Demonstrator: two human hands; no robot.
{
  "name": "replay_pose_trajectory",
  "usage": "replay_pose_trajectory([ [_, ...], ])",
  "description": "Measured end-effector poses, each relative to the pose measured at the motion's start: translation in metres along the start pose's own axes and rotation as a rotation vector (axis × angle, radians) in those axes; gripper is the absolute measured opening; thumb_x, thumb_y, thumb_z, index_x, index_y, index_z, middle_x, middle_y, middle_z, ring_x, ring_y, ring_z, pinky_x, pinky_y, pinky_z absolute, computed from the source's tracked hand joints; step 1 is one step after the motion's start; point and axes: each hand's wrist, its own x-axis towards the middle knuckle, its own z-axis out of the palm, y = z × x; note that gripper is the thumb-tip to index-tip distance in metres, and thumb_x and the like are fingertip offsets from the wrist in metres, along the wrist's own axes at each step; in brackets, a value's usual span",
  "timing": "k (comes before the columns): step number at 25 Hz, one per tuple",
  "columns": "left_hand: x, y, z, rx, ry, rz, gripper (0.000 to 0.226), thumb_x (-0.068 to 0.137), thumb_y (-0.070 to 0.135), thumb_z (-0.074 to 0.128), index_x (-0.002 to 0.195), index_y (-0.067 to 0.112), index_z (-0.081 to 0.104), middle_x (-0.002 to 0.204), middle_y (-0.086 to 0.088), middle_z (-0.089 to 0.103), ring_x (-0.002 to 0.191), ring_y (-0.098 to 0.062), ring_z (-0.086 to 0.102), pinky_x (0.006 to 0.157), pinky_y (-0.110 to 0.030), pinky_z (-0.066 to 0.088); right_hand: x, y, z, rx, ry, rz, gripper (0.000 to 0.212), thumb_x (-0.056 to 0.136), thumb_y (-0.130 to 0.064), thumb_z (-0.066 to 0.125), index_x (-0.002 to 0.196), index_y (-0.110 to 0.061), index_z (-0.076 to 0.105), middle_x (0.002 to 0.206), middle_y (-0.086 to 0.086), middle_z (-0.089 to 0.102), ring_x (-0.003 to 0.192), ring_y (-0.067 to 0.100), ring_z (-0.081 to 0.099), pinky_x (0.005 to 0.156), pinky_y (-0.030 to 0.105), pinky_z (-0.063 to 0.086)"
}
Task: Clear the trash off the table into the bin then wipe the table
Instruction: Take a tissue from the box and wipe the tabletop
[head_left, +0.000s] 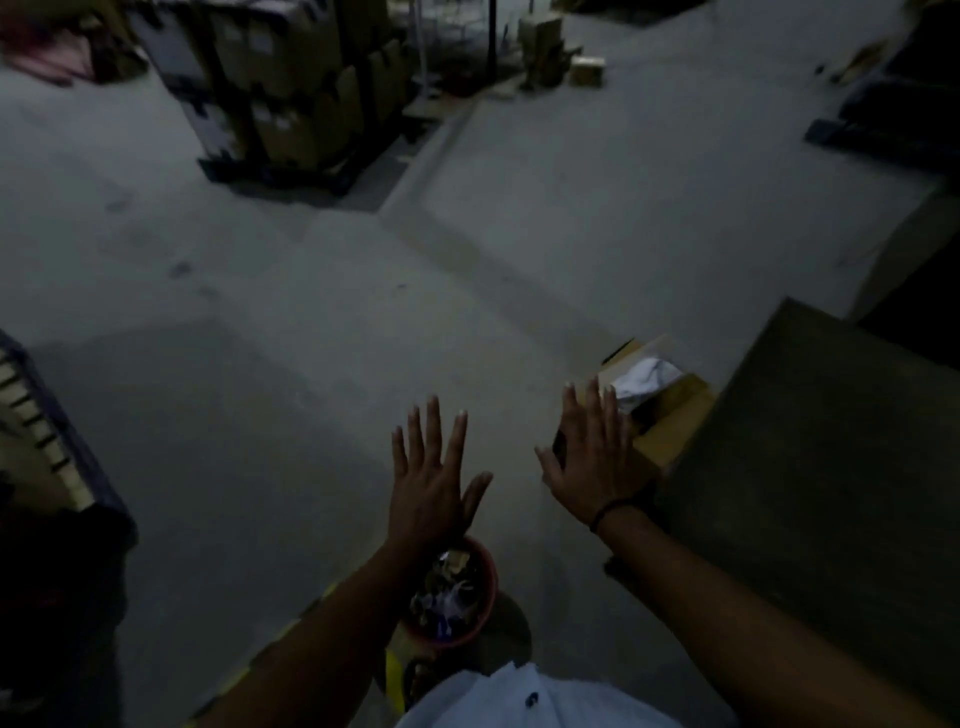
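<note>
My left hand (434, 480) is held out flat with its fingers spread and nothing in it, just above and beyond the bin. My right hand (597, 457) is also flat and spread, empty, with a dark band at the wrist. The reddish round bin (485, 582) stands on the floor below my left wrist and holds several crumpled wrappers and scraps. The dark table (821, 467) fills the right side, its corner near my right forearm. The scene is dim and blurred.
An open cardboard box (662, 415) with white crumpled material inside sits on the floor beyond my right hand, beside the table. Stacked cartons on a pallet (291, 104) stand far back. A dark crate (47, 441) is at the left edge. Grey concrete floor lies between.
</note>
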Motion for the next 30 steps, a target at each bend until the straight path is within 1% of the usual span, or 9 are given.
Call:
replay_pose_trajectory([
  [6, -0.003, 0.130, 0.016, -0.015, -0.099, 0.048, 0.087, 0.099, 0.077, 0.022, 0.167, 0.024, 0.008, 0.172, -0.012, -0.019, 0.158, -0.040, -0.018, 0.126, -0.065, 0.003, -0.087, 0.135, -0.073, -0.039, 0.034, 0.252, 0.088, 0.094, -0.066, 0.032, 0.165, -0.022, 0.004, 0.172, 0.013, -0.004, 0.158, 0.035, -0.008, 0.125, 0.060, 0.000],
  [10, 0.011, 0.207, 0.019, -0.013, -0.148, 0.192, 0.085, 0.099, 0.077, 0.023, 0.166, 0.031, -0.001, 0.170, -0.005, -0.028, 0.156, -0.034, -0.026, 0.127, -0.061, -0.005, -0.129, 0.206, -0.101, -0.065, 0.018, 0.435, 0.090, 0.091, -0.069, 0.027, 0.164, -0.023, 0.001, 0.172, 0.014, -0.003, 0.157, 0.037, -0.008, 0.125, 0.062, 0.002],
  [13, 0.032, 0.242, 0.023, -0.007, -0.154, 0.268, 0.085, 0.100, 0.077, 0.024, 0.166, 0.033, -0.006, 0.170, -0.004, -0.029, 0.157, -0.034, -0.025, 0.128, -0.059, -0.006, -0.126, 0.231, -0.107, -0.038, -0.008, 0.513, 0.089, 0.093, -0.068, 0.030, 0.164, -0.024, -0.003, 0.172, 0.014, -0.004, 0.157, 0.037, -0.011, 0.125, 0.061, 0.000],
  [16, 0.072, 0.258, 0.034, 0.026, -0.181, 0.349, 0.084, 0.097, 0.080, 0.011, 0.166, 0.033, 0.000, 0.172, -0.007, -0.022, 0.158, -0.038, -0.018, 0.128, -0.059, -0.004, -0.101, 0.245, -0.106, 0.038, 0.006, 0.561, 0.085, 0.098, -0.064, 0.036, 0.164, -0.023, 0.001, 0.172, 0.013, -0.001, 0.157, 0.037, -0.009, 0.125, 0.060, -0.002],
  [19, 0.125, 0.268, 0.055, 0.031, -0.240, 0.318, 0.083, 0.097, 0.079, 0.009, 0.165, 0.033, 0.005, 0.173, -0.008, -0.016, 0.159, -0.037, -0.015, 0.128, -0.054, -0.006, -0.062, 0.262, -0.086, 0.065, -0.007, 0.584, 0.084, 0.100, -0.062, 0.039, 0.164, -0.023, 0.001, 0.172, 0.013, -0.003, 0.157, 0.037, -0.010, 0.124, 0.058, -0.004],
  [21, 0.169, 0.270, 0.075, 0.021, -0.285, 0.292, 0.077, 0.101, 0.070, 0.026, 0.165, 0.028, 0.015, 0.174, -0.010, -0.001, 0.160, -0.038, 0.001, 0.128, -0.050, 0.004, -0.026, 0.278, -0.071, 0.060, -0.034, 0.591, 0.082, 0.101, -0.059, 0.037, 0.164, -0.022, 0.002, 0.172, 0.014, -0.002, 0.157, 0.037, -0.009, 0.124, 0.057, -0.004],
  [22, 0.189, 0.269, 0.085, -0.008, -0.314, 0.272, 0.071, 0.103, 0.059, 0.039, 0.163, 0.024, 0.025, 0.173, -0.012, 0.014, 0.157, -0.039, 0.017, 0.127, -0.049, 0.017, -0.010, 0.285, -0.066, 0.055, -0.059, 0.589, 0.080, 0.102, -0.057, 0.035, 0.164, -0.020, 0.002, 0.171, 0.015, -0.002, 0.157, 0.037, -0.009, 0.125, 0.057, -0.004],
  [25, 0.253, 0.264, 0.123, -0.101, -0.451, 0.178, 0.055, 0.098, 0.024, 0.059, 0.151, 0.016, 0.048, 0.154, -0.013, 0.049, 0.132, -0.034, 0.053, 0.105, -0.045, 0.049, 0.040, 0.312, -0.042, -0.049, -0.216, 0.601, 0.073, 0.107, -0.049, 0.030, 0.163, -0.018, -0.004, 0.171, 0.015, -0.007, 0.157, 0.037, -0.010, 0.126, 0.057, -0.003],
  [30, 0.347, 0.250, 0.200, -0.111, -0.692, 0.059, 0.044, 0.095, 0.018, 0.058, 0.139, 0.018, 0.059, 0.134, -0.014, 0.065, 0.119, -0.032, 0.064, 0.096, -0.038, 0.052, 0.109, 0.358, -0.008, -0.072, -0.367, 0.709, 0.074, 0.107, -0.050, 0.030, 0.163, -0.018, -0.004, 0.171, 0.016, -0.007, 0.157, 0.038, -0.008, 0.126, 0.057, 0.001],
])
